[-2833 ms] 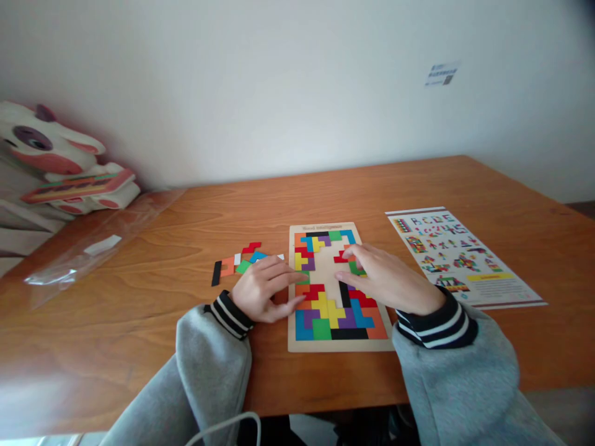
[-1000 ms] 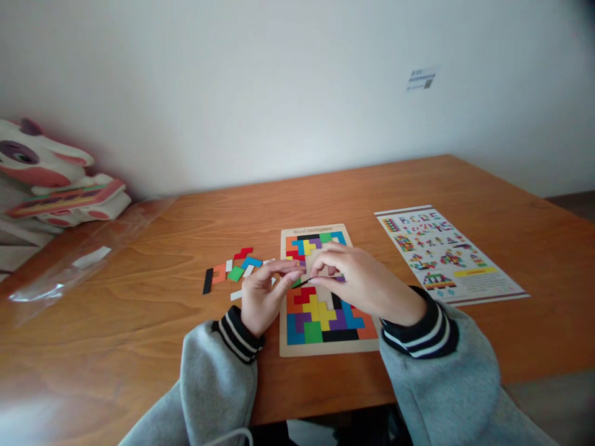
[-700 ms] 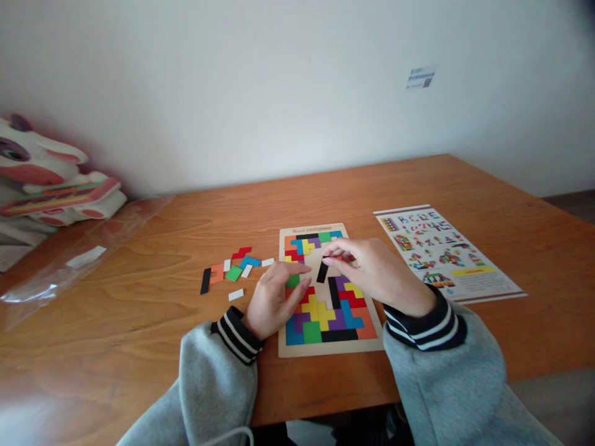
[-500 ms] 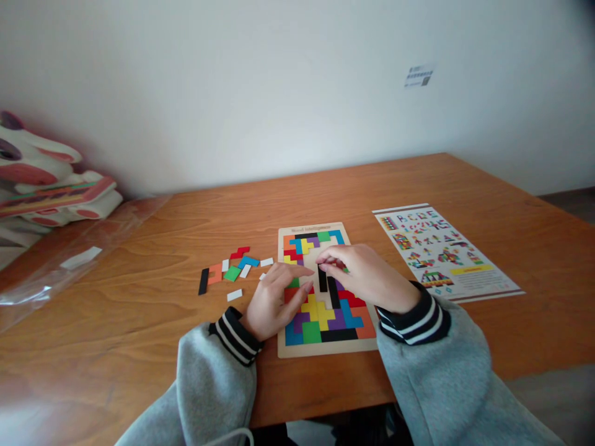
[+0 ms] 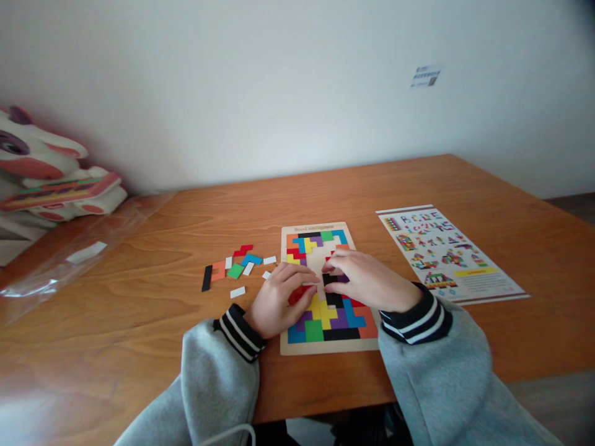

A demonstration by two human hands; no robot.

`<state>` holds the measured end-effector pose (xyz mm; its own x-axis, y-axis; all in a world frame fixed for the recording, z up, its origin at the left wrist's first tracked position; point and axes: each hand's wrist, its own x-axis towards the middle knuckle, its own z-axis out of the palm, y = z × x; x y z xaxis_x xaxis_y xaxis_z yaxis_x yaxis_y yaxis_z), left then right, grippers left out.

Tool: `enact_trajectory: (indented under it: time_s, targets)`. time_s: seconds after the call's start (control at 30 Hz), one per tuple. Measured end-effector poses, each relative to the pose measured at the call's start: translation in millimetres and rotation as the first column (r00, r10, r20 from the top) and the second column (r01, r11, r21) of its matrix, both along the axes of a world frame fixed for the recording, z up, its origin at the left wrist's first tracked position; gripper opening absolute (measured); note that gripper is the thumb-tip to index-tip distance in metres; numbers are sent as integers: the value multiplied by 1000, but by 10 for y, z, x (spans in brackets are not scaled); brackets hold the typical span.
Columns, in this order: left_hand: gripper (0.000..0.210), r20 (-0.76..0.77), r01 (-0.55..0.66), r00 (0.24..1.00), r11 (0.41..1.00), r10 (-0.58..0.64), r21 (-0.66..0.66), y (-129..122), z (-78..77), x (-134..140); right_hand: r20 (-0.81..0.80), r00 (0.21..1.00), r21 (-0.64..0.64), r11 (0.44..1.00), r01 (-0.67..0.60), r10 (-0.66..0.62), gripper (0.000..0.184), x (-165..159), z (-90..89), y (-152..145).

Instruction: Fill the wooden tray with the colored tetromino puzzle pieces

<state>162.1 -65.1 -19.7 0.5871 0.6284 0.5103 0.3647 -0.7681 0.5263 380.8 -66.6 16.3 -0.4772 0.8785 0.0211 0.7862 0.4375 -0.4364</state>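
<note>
The wooden puzzle board [image 5: 320, 349] lies in front of me, partly filled with coloured block pieces, with bare wood showing in its upper middle. Over its right side, my right hand [image 5: 367, 277] has its thumb and fingertips on a black puzzle piece [image 5: 329, 279]. That piece lies close against another black piece [image 5: 334, 300]. My left hand [image 5: 286, 292] hovers at the board's left side, index finger and thumb a little apart with nothing visible between them. Both hands cover some pieces beneath them.
Loose pieces lie left of the board, among them a black bar [image 5: 207, 278], an orange piece [image 5: 218, 271], a green square [image 5: 235, 271] and several white ones. A printed pattern sheet [image 5: 446, 260] is at the right. Clear plastic wrap [image 5: 116, 229] and a cartoon-animal toy [image 5: 65, 179] are at the left.
My right fingers have brought the black piece lower, beside the other black piece. My left index finger and thumb have come closer together. The view has shifted slightly.
</note>
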Motion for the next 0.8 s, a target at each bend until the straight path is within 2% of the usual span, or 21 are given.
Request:
enact_trajectory:
  time_s: [0.27, 0.6, 0.7, 0.8]
  targets:
    - [15, -12, 6, 1000, 1000, -5, 9, 13, -15, -11, 21, 998, -30, 998, -55, 55, 10, -3, 29, 2]
    - [16, -42, -49, 998, 997, 52, 56, 23, -5, -39, 38, 999, -38, 999, 4, -3, 21, -27, 75, -14]
    - [18, -76, -50, 995, 986, 62, 157, 79, 1, -185, 22, 1000, 4, 1000, 16, -16, 22, 13, 52, -7]
    - [20, -86, -24, 995, 966, 48, 257, 150, 14, -496, 16, 1000, 46, 999, 23, -24, 21, 46, 19, -4]
